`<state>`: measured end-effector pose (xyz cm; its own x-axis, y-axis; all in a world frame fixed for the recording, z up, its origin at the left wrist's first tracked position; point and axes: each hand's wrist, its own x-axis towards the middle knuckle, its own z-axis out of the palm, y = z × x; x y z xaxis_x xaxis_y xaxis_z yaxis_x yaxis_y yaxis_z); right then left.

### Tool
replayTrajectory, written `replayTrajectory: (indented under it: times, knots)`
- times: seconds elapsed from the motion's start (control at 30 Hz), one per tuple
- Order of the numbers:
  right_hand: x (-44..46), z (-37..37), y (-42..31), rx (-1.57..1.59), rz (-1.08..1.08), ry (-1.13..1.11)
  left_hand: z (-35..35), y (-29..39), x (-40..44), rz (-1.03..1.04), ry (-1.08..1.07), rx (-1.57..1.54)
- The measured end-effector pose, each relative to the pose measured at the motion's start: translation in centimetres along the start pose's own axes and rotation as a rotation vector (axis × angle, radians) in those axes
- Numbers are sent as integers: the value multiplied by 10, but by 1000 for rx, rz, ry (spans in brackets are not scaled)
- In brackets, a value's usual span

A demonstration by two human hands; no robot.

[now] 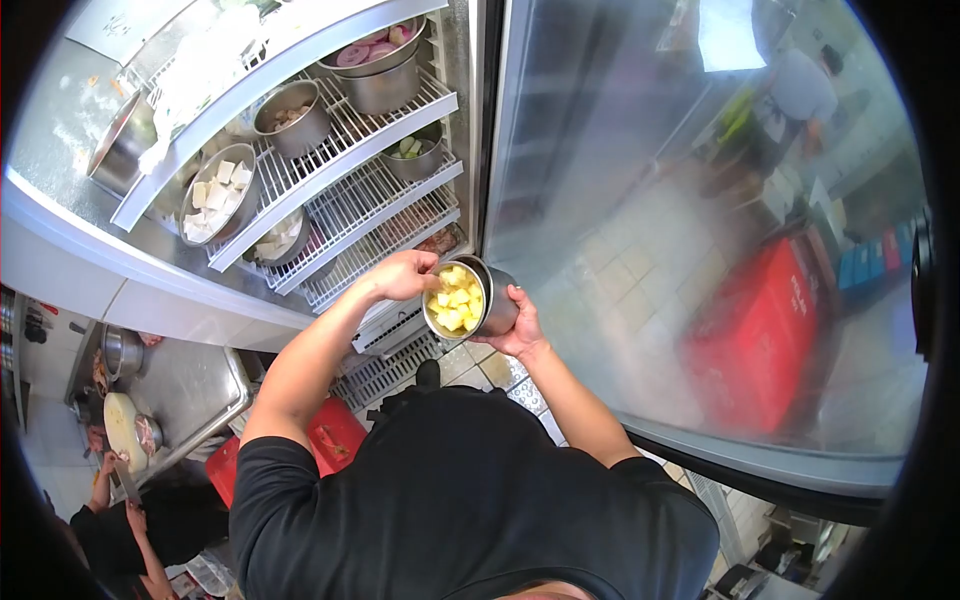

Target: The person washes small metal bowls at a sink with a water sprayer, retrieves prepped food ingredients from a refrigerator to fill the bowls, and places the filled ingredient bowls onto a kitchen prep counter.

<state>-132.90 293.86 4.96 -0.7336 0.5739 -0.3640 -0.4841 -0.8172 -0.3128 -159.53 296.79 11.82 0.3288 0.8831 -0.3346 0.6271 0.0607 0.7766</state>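
In front of the open fridge I hold a round metal container of pale yellow cubes, tilted so its mouth faces me. A second metal container sits close against it, seemingly nested behind. My right hand wraps around the outer container's side, thumb near its rim. At the upper left edge, my left hand has its fingers bent over the rim by the cubes. Those fingertips are partly hidden, so whether they also touch the cubes is unclear.
Wire fridge shelves hold several metal containers, including one of white blocks and one of sliced onions. The glass door stands open on my right. A red crate is below left. Another person holds a knife at a metal counter.
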Motion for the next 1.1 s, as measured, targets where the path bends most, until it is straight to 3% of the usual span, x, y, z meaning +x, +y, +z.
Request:
replayTrajectory:
  times: [0.13,0.27,0.33,0.5,0.63,0.73,0.87,1.1]
  knots:
    - [5,-15,1,67,-8,-60,-22,14,-12,8,-48,-86]
    - [4,-11,2,176,-37,-225,-45,18,-24,-143,-136,-430]
    - [9,-10,0,266,-40,-424,-53,25,-31,-186,-107,-400]
    - [3,2,-6,158,-45,-81,-50,17,-31,-230,6,-359]
    - [19,-6,0,161,-20,-51,-47,32,-26,-271,83,-399]
    - [24,-4,1,197,-45,-112,-50,58,-30,-297,177,-297]
    - [25,-10,0,312,-191,-389,-59,71,-42,-273,311,-36]
    - [14,-6,2,347,-212,-522,-39,43,-57,-212,442,-135]
